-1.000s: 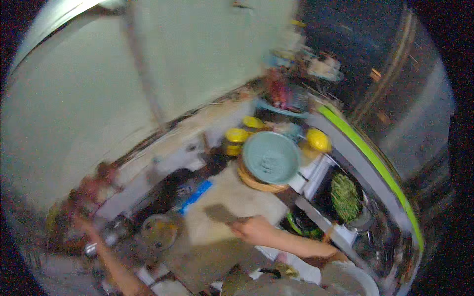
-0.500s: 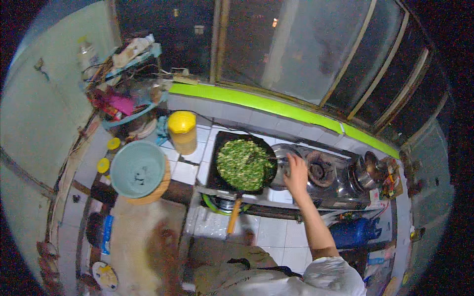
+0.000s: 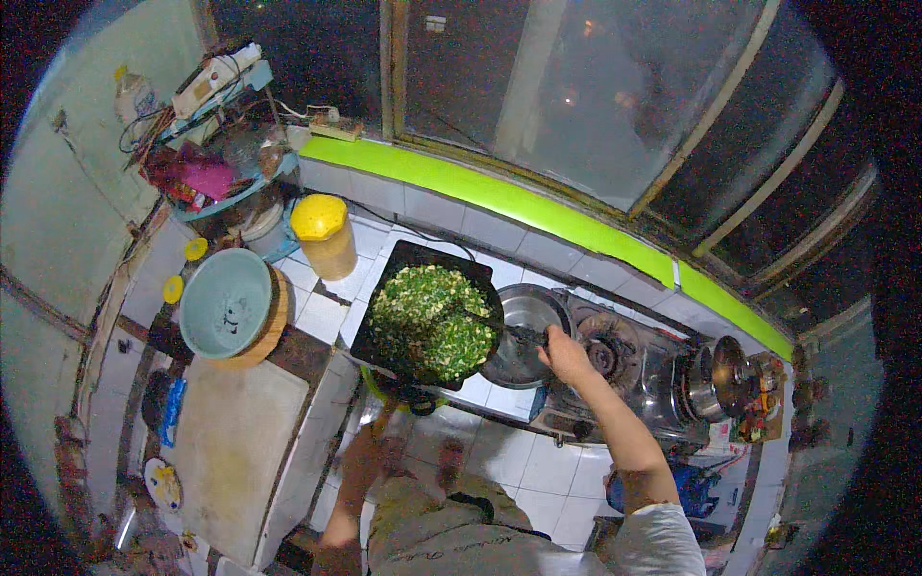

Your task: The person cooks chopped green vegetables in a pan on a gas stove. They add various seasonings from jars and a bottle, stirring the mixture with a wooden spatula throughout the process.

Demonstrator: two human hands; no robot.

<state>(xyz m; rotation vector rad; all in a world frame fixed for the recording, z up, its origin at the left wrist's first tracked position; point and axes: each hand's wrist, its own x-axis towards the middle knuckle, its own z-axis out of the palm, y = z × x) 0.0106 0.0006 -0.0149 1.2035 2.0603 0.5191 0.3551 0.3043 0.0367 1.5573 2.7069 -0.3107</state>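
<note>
I seem to be stirring chopped greens (image 3: 413, 307) in the black pan (image 3: 497, 322) on the desk. My right hand (image 3: 566, 357) grips a dark utensil (image 3: 524, 333); my left hand (image 3: 365, 451), blurred, is near the pan, its hold unclear. The next move calls for steady turning. Clothing lettering (image 3: 432, 553) is too small to read.

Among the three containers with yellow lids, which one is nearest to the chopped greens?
The large one, left of the chopped greens; the other two are smaller, beside the blue-green basin.

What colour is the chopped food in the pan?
The chopped food is green with pale bits, clearest in the head view.
</note>
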